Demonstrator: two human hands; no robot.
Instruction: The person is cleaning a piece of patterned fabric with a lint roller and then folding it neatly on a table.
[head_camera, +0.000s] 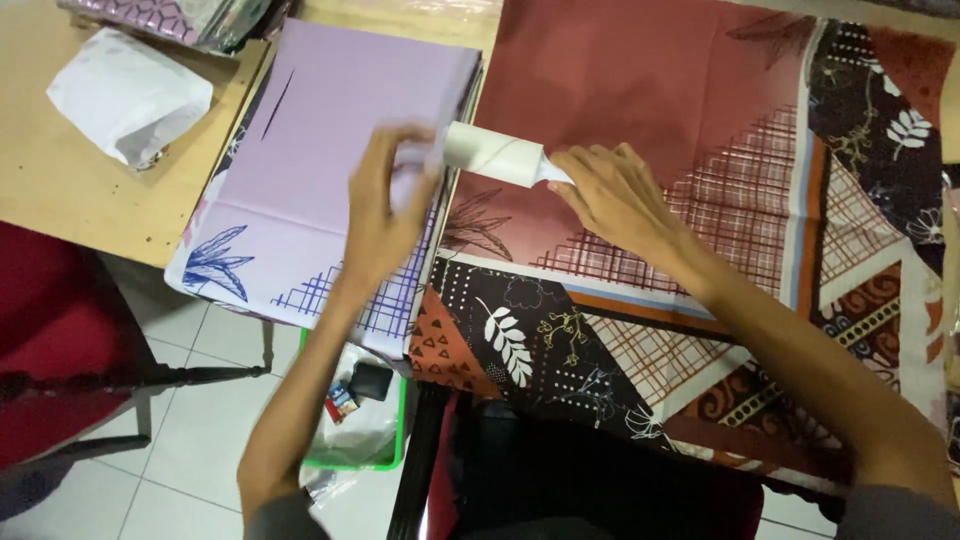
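Both forearms reached up from the near edge and converged at mid-scene. Left hand (385, 205) was raised over the lilac folded cloth (330, 150), fingers curled and closed around the left end of a white roll (490, 152); the grip was blurred, so finger detail could not be made out. Right hand (615, 195) lay palm down on the rust-red patterned cloth (640, 90), fingers nearly together, fingertips pinching the loose white strip at the roll's right end.

The roll lay level, across the seam where the two cloths met, at the middle of the counter (60, 190).

Count: one roll, two cloths, two hands. One crumpled white bag (130, 90) sat far left on the counter, well apart from the hands. One green basket (355, 440) stood on the floor below the lilac cloth, small items inside. One dark red chair (60, 340) at near left.
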